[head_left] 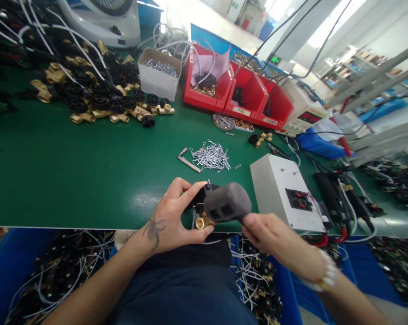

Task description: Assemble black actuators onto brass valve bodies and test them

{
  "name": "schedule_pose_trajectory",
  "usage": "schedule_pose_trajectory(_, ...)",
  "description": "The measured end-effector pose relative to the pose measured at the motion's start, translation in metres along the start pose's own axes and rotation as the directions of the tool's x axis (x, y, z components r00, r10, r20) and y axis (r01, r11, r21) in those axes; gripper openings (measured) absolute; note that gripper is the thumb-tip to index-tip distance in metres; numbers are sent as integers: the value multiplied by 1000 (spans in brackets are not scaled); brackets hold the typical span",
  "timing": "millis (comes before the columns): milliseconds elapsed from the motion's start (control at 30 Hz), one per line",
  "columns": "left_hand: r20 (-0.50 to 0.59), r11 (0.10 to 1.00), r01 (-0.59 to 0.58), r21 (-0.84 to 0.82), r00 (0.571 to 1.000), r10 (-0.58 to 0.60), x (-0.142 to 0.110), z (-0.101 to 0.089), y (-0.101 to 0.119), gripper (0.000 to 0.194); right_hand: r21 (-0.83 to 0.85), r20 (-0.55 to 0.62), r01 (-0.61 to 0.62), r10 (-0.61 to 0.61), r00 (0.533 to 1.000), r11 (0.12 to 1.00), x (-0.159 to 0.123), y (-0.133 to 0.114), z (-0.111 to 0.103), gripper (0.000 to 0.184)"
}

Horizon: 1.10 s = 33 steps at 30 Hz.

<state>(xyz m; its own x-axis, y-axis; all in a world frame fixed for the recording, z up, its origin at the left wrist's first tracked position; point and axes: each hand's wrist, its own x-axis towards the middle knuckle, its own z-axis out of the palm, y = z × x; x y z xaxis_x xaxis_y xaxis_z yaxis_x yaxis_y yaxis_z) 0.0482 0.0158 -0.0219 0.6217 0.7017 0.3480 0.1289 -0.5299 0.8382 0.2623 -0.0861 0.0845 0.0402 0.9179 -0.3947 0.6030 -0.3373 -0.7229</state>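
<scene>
Left hand [172,221] at the lower centre of the frame has thumb and fingers pinched around a black-and-brass fitting [204,222] near the front edge of the green counter [105,180], while the right hand [273,232], closed on the handle of a black mallet [227,201], holds its head just in front of that piece, partly hiding it. Beyond them, in the middle of the frame, lies a loose pile of silvery clips [211,157] beside a bent metal strip [189,162], with a pale grey box [273,192] at right of centre. More brass fittings [100,106] crowd the upper left, near a row of red bins [207,99] at the upper centre.
</scene>
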Motion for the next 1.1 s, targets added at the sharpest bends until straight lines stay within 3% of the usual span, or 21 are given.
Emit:
schedule_pose_trajectory(100, -7, 1000, -8, -6, 1000, 8, 0, 0, 0, 72, 0, 49, -43, 43, 998, 999, 1, -1, 1, 73)
schedule_pose_trajectory(233, -16, 1000, -4, -2, 1000, 4, -1, 2, -2, 71, 109, -156, 0, 17, 988, 994, -7, 5, -7, 72)
schedule_pose_trajectory(300, -26, 1000, -20, 0, 999, 20, -1, 3, -3, 71, 131, -99, -12, 26, 995, 991, -7, 11, -3, 72)
schedule_pose_trajectory(400, -42, 1000, -29, 2, 999, 29, 0, 4, -4, 71, 93, 89, -72, 63, 994, 993, -1, 10, 5, 70)
schedule_pose_trajectory(467, -32, 1000, -18, 8, 999, 18, 1, 4, -4, 72, 135, 54, -50, 43, 998, 990, 7, -2, 5, 65)
schedule_pose_trajectory(600, 5, 1000, -15, 15, 1000, 15, 4, 5, -2, 75, 252, -106, 84, -59, 993, 964, 39, -44, -2, 38)
schedule_pose_trajectory(700, 7, 1000, -9, 8, 1000, 9, 4, 5, -2, 75, 373, -69, 76, -54, 996, 925, 80, -75, 5, 49)
schedule_pose_trajectory(767, 25, 1000, 11, 9, 1000, -12, 4, 5, -3, 75, 547, -52, 7, 25, 998, 837, 111, -92, 17, 55)
schedule_pose_trajectory(833, 35, 1000, 24, 14, 999, -24, 4, 5, -3, 75, 664, -3, -8, 14, 1000, 748, 136, -102, 31, 44)
schedule_pose_trajectory(900, 29, 1000, 24, 15, 999, -25, 4, 4, -3, 76, 641, 51, 62, -123, 991, 765, 150, -105, 39, 41)
schedule_pose_trajectory(967, 32, 1000, 30, 4, 999, -30, 4, 4, -3, 77, 511, 62, 197, -264, 962, 837, 149, -100, 41, 40)
schedule_pose_trajectory(1100, 31, 998, 37, -42, 999, -36, 4, 3, 0, 72, 113, -104, 427, -417, 903, 897, 114, -76, 24, 14)
